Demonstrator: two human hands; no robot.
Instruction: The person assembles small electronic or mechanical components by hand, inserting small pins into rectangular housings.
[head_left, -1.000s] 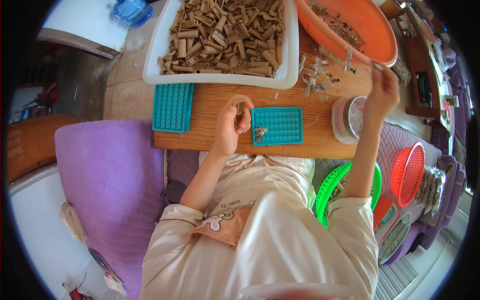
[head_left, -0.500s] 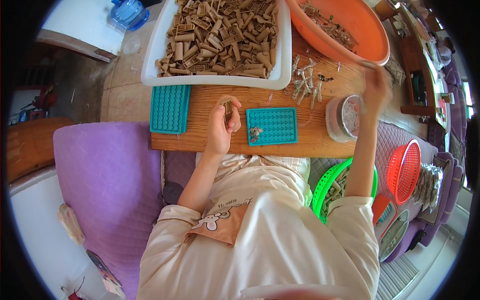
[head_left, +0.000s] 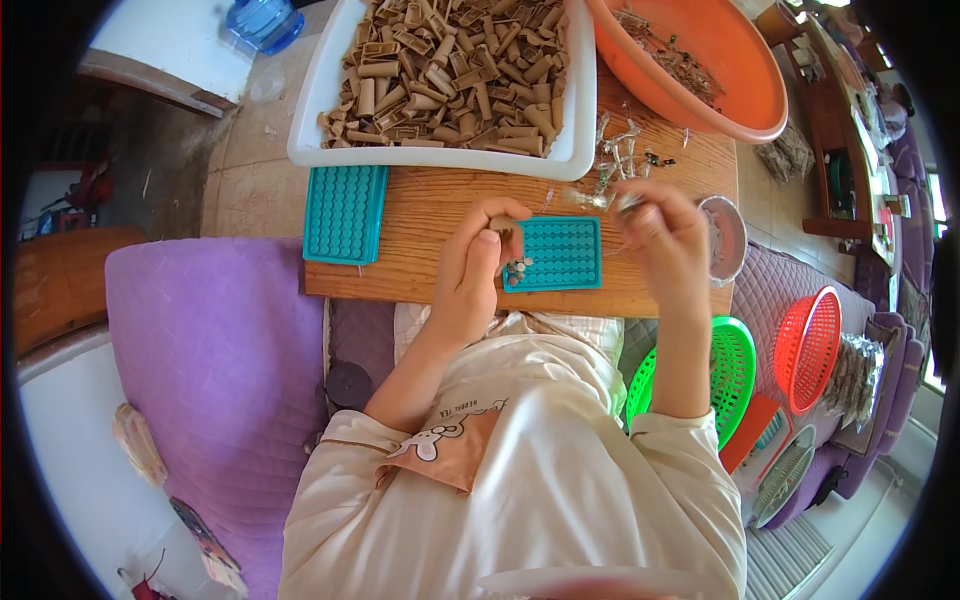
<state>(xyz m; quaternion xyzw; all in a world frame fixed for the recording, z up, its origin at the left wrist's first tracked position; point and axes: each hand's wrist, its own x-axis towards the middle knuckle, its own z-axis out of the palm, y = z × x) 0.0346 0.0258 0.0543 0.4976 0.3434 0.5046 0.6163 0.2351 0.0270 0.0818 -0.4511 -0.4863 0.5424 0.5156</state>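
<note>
Above teal tray [head_left: 565, 252], upright tan tube [head_left: 500, 226] between left-hand fingers [head_left: 492, 262].

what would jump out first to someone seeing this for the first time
The eye lands first on the white tray heaped with small tan blocks at the top of the wooden board, and the big orange basin to its right. Below them, the left hand pinches a tan piece beside a teal pegged tray, while the right hand holds a small metal part just right of it.
</note>
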